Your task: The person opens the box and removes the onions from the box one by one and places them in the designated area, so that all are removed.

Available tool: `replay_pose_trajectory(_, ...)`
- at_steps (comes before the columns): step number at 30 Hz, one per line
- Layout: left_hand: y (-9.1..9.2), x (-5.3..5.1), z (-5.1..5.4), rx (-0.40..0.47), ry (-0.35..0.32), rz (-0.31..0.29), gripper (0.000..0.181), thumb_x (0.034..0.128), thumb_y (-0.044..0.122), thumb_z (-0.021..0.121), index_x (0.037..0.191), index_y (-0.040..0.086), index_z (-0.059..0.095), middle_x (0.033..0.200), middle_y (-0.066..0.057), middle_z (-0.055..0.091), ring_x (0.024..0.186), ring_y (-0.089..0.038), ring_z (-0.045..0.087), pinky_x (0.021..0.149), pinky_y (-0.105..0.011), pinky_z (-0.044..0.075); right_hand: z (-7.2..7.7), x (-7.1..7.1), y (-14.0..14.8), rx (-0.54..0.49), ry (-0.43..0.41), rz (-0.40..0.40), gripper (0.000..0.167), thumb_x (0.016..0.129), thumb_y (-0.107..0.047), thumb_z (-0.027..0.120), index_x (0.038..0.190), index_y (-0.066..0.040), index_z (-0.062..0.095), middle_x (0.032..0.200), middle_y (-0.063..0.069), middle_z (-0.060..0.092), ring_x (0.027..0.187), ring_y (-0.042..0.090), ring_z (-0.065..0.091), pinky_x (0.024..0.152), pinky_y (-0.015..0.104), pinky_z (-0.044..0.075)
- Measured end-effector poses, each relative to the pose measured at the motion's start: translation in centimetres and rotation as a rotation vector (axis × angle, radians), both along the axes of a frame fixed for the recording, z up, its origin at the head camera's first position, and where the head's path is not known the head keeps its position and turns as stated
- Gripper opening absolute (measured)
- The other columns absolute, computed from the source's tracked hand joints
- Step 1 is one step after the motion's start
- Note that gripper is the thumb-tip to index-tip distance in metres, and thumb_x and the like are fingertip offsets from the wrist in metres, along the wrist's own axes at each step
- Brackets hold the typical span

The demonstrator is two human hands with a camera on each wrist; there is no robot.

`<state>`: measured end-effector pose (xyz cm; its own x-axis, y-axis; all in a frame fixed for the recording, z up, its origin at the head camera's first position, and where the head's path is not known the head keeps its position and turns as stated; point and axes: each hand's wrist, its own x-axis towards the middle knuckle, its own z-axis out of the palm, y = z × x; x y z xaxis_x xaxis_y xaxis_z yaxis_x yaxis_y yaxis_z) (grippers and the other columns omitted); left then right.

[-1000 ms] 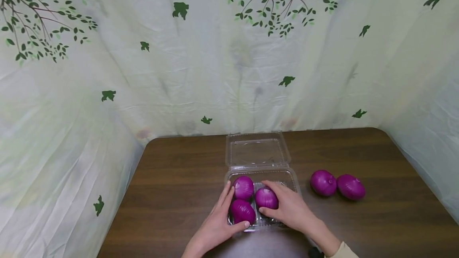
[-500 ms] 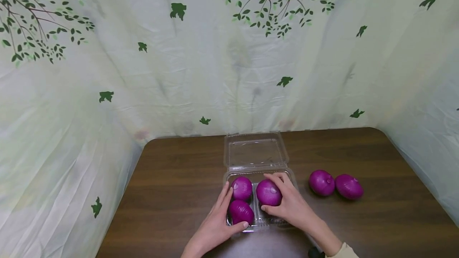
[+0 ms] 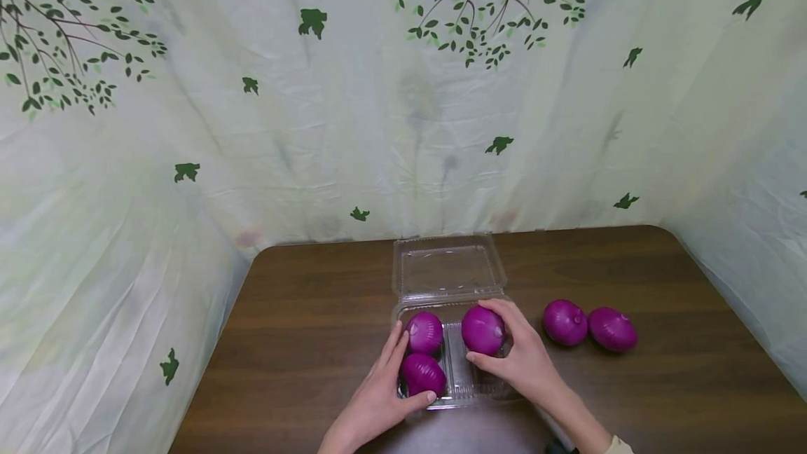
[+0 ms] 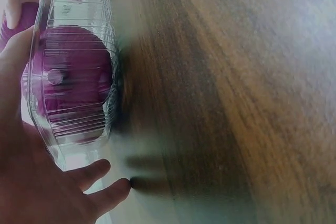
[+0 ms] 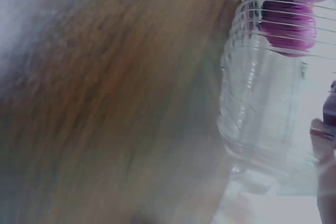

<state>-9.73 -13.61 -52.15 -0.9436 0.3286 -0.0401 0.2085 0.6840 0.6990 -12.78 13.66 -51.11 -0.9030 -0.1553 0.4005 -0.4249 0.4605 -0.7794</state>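
Note:
A clear plastic container (image 3: 463, 398) lies on the table with its lid (image 3: 450, 268) folded back. Two purple onions, one behind (image 3: 425, 333) and one in front (image 3: 424, 374), sit in its left half. The left hand (image 3: 378, 398) rests around that side, thumb at the front onion, other fingers along the wall; the left wrist view shows the hand (image 4: 37, 166) beside the ribbed wall. Between thumb and fingers, the right hand (image 3: 526, 356) holds a third onion (image 3: 483, 330) over the container's right half. In the right wrist view only part of this hand (image 5: 324, 166) shows.
Two more purple onions, one (image 3: 565, 322) beside the other (image 3: 612, 329), lie on the brown table (image 3: 302, 328) to the right of the container. A pale curtain (image 3: 403, 125) with leaf prints hangs behind the table and at its sides.
The right hand has lifted the third onion and carried it right and slightly back, turning it. The left hand and the two onions beside it have barely moved.

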Motion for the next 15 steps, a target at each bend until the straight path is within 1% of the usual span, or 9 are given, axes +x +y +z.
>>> replay_pose_trajectory(2, 0.0, 0.0, 0.0, -0.004, -0.001, 0.001, 0.105, 0.0786, 0.066, 0.07, 0.158, 0.016, 0.023, 0.165, 0.005, 0.004, 0.142, -0.036, 0.028, 0.099, -0.063, 0.038, 0.3, 0.4, 0.3, 0.018, -0.016, -0.022, 0.08, 0.066, -0.028, 0.094, 0.135, -0.024, 0.054, 0.132, -0.009, 0.052, 0.108, 0.013, 0.056, 0.081, 0.038, 0.055)
replay_pose_trajectory(4, 0.0, 0.0, 0.0, -0.008, 0.0, 0.002, 0.105, 0.0785, 0.066, 0.07, 0.158, 0.016, 0.023, 0.165, 0.006, 0.004, 0.142, -0.036, 0.028, 0.099, -0.063, 0.038, 0.7, 0.9, 0.6, 0.036, -0.034, -0.048, 0.08, 0.065, -0.033, 0.093, 0.135, -0.025, 0.055, 0.129, -0.009, 0.053, 0.102, 0.011, 0.055, 0.077, 0.038, 0.055)
replay_pose_trajectory(9, 0.0, 0.0, 0.1, -0.02, 0.006, 0.002, 0.104, 0.0786, 0.067, 0.069, 0.158, 0.016, 0.024, 0.165, 0.006, 0.005, 0.142, -0.036, 0.028, 0.097, -0.065, 0.038, 1.4, 2.0, 1.4, 0.065, -0.087, -0.117, 0.082, 0.062, -0.04, 0.094, 0.134, -0.034, 0.056, 0.115, -0.011, 0.053, 0.088, 0.011, 0.049, 0.067, 0.037, 0.052)
replay_pose_trajectory(13, -0.1, 0.0, 0.1, -0.021, 0.0, 0.002, 0.104, 0.079, 0.066, 0.069, 0.158, 0.016, 0.024, 0.165, 0.007, 0.005, 0.142, -0.036, 0.028, 0.097, -0.066, 0.038, 1.9, 2.5, 2.2, 0.057, -0.1, -0.141, 0.083, 0.062, -0.039, 0.094, 0.135, -0.036, 0.054, 0.114, -0.012, 0.053, 0.088, 0.012, 0.049, 0.068, 0.038, 0.051)
replay_pose_trajectory(15, -0.1, 0.1, 0.1, -0.021, -0.001, 0.002, 0.104, 0.0789, 0.066, 0.069, 0.158, 0.016, 0.024, 0.165, 0.007, 0.005, 0.142, -0.036, 0.028, 0.097, -0.066, 0.038, 2.2, 2.8, 2.7, 0.038, -0.102, -0.143, 0.083, 0.063, -0.037, 0.094, 0.136, -0.033, 0.053, 0.118, -0.012, 0.053, 0.091, 0.013, 0.051, 0.07, 0.038, 0.052)
